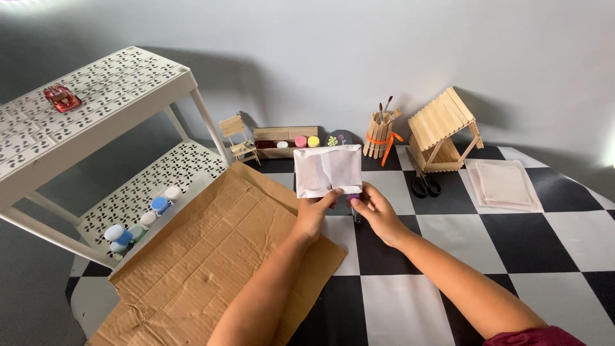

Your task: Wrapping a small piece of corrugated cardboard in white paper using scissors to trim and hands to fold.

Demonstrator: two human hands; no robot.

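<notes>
My left hand (315,213) pinches the lower edge of a small white canvas panel (328,170), held upright with its back toward me over the checkered floor. My right hand (375,211) holds the panel's lower right edge and also grips a small dark item with a purple tip (354,200), partly hidden by the fingers. A large sheet of brown cardboard (211,256) lies flat just below and left of my left hand.
White perforated shelf rack (96,102) at left carries a red toy car (62,98) on top and paint pots (138,221) below. Along the wall: stick chair (238,138), tray of paint pots (285,141), brush holder (381,136), stick house (442,131), scissors (424,182), white sheets (503,184).
</notes>
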